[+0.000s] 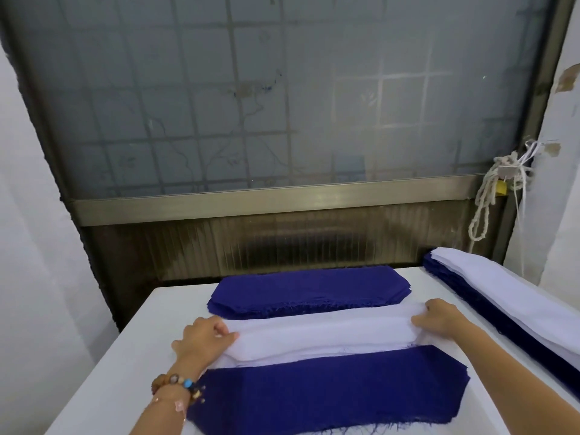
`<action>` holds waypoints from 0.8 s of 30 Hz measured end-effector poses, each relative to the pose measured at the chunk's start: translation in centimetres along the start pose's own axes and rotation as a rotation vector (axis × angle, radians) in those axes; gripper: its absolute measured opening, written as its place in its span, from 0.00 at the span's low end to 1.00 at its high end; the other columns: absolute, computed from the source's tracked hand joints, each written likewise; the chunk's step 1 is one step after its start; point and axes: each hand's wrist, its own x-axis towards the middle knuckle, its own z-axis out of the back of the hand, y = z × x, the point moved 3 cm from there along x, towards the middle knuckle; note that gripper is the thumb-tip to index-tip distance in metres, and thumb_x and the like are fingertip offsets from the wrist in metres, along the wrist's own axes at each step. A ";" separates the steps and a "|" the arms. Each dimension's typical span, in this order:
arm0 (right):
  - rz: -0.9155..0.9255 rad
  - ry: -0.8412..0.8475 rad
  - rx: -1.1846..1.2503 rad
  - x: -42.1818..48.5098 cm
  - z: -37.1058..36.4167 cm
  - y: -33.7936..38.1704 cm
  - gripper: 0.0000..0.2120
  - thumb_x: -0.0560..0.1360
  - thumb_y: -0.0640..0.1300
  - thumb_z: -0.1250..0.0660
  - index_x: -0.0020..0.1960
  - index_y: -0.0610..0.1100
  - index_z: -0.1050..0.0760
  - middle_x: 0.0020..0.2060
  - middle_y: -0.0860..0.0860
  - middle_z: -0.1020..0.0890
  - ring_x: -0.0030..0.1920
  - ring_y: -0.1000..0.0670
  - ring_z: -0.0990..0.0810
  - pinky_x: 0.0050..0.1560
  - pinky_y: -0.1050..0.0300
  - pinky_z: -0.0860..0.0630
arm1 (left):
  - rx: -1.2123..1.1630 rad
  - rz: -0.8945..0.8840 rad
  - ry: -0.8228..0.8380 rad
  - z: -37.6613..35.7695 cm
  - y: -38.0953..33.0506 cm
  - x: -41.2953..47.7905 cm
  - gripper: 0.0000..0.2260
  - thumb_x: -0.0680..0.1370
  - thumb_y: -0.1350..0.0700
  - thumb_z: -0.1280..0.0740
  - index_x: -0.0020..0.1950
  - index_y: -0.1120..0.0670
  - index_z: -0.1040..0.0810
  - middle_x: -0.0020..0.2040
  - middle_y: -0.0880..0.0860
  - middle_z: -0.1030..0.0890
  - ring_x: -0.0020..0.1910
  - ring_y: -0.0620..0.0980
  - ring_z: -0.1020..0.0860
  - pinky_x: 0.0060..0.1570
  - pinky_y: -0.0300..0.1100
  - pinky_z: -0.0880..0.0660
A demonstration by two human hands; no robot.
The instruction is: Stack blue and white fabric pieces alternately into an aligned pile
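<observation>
White fabric piece [320, 334] lies stretched across the middle of the table [125, 372], between a far stack of blue pieces [310, 290] and the near pile [329, 390], whose top layer is blue. The left hand [204, 335] pinches its left end, fingers curled over the edge; the right hand [439, 317] pinches the right end likewise. A long blue-and-white stack [502, 296] runs along the table's right side (white uppermost). A beaded bracelet [179, 383] circles the left wrist.

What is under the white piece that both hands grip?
Under the white piece, pinched by left hand and right hand, more white layers show along its near edge; anything beneath those is covered.
</observation>
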 end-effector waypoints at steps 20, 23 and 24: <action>0.163 -0.208 0.286 -1.3 -0.5 -1.3 0.08 0.78 0.45 0.33 0.50 0.40 0.25 0.45 0.46 0.23 0.53 0.43 0.22 0.51 0.55 0.30 | -0.371 -0.165 -0.201 -0.8 1.1 -0.8 0.05 0.79 0.54 0.34 0.44 0.50 0.24 0.41 0.49 0.19 0.40 0.46 0.21 0.38 0.37 0.27; 0.161 -0.227 0.329 -2.2 -0.1 -1.0 0.16 0.79 0.45 0.35 0.63 0.38 0.26 0.56 0.43 0.21 0.59 0.43 0.23 0.59 0.52 0.30 | -0.457 -0.125 -0.225 -0.1 1.0 -1.2 0.05 0.79 0.56 0.33 0.43 0.51 0.23 0.38 0.49 0.19 0.35 0.45 0.20 0.35 0.34 0.28; 0.162 -0.241 0.339 -2.5 0.2 -0.8 0.17 0.79 0.46 0.36 0.65 0.38 0.28 0.57 0.43 0.20 0.58 0.43 0.23 0.60 0.51 0.30 | -0.482 -0.116 -0.232 0.2 0.8 -1.4 0.05 0.78 0.56 0.32 0.43 0.51 0.23 0.38 0.48 0.19 0.35 0.45 0.20 0.35 0.35 0.28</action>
